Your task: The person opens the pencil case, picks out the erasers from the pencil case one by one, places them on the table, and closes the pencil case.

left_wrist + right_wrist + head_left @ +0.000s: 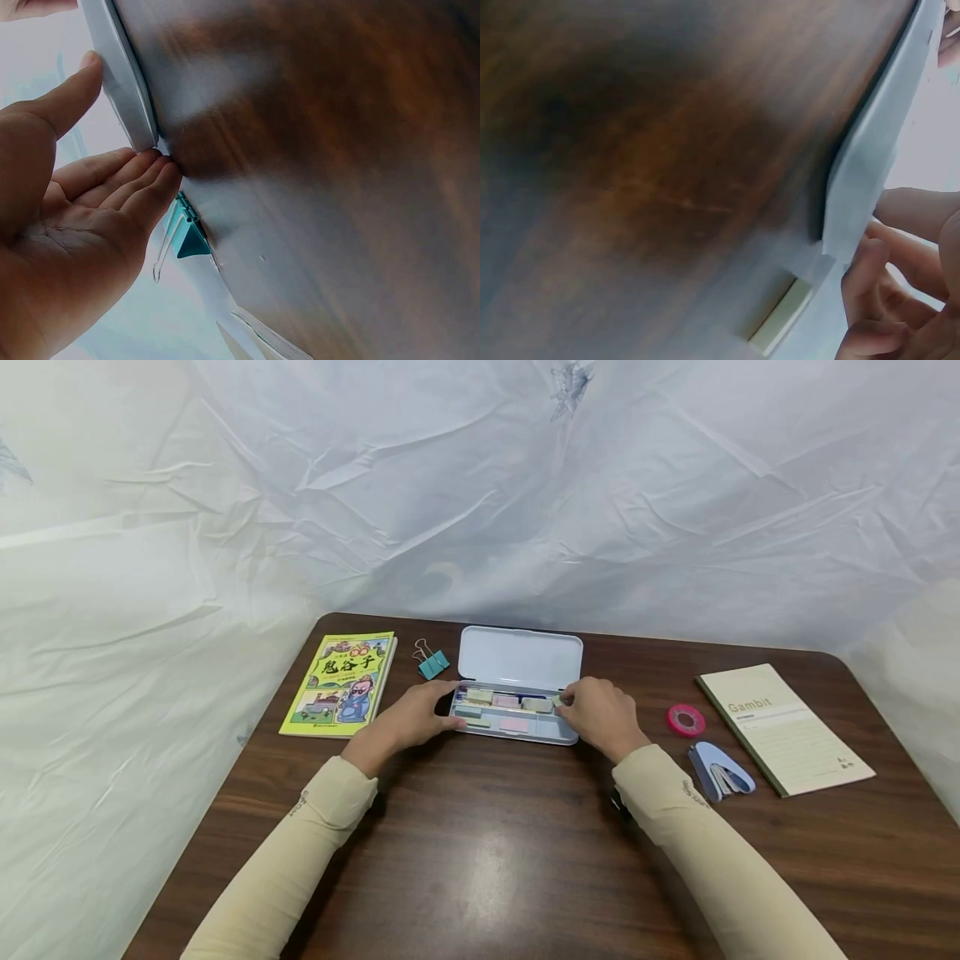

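A pale blue pencil case (558,731) stands with its lid (520,658) raised at the back. Pale yellow, pink and green eraser-like blocks lie in it, with pens behind them. My left hand (414,717) touches the case's left end, thumb at the front corner and the other fingers straight. At the right end my right hand (602,714) pinches a small pale green block (557,700), partly hidden by the fingertips. In the right wrist view a cream block (781,318) lies on the table beside that hand's curled fingers.
Left of the case are a teal binder clip (432,663) and a yellow comic book (337,685). To the right lie a pink tape roll (686,720), a blue stapler (720,771) and a Gambit notebook (787,727). White sheeting (480,510) hangs behind the brown table (480,827).
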Demonstrator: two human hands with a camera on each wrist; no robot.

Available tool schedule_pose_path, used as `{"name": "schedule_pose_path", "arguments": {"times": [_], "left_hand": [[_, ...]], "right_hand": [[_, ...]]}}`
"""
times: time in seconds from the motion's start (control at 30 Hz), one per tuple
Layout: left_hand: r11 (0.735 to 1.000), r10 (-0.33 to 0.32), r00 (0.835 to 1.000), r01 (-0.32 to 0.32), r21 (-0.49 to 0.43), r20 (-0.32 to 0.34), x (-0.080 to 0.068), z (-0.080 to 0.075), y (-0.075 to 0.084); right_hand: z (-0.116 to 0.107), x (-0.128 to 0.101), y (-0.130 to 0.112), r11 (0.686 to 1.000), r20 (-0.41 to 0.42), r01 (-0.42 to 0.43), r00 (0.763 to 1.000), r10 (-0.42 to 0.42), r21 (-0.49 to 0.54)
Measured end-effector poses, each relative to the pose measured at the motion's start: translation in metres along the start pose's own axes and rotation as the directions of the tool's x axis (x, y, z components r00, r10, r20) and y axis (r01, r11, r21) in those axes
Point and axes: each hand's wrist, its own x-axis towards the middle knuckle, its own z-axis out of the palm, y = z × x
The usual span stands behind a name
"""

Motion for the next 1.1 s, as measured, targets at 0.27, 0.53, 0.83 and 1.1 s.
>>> {"name": "schedule_pose_path", "arguments": {"times": [0.27,0.53,0.83,1.1], "left_hand": [[0.999,0.003,1.000,-0.003,0.038,-0.021,0.011,0.011,-0.020],[1.000,-0.005,1.000,0.005,0.007,-0.007,0.008,0.008,-0.015],[1.000,-0.003,1.000,0.004,0.030,-0.024,0.014,0.016,-0.027],[0.999,-0.030,1.000,0.030,0.017,-0.001,0.015,0.012,-0.027]], "right_hand": [[0.003,0.004,-0.005,0.999,-0.013,-0.022,1.000,0.022,0.024],[0.020,0.011,0.012,0.979,-0.077,-0.002,0.997,0.018,0.202],[-0.006,-0.002,0.030,0.929,-0.083,0.050,0.996,-0.021,0.368],[-0.031,-0.011,0.068,0.946,-0.024,0.030,0.999,-0.024,0.322]]}}
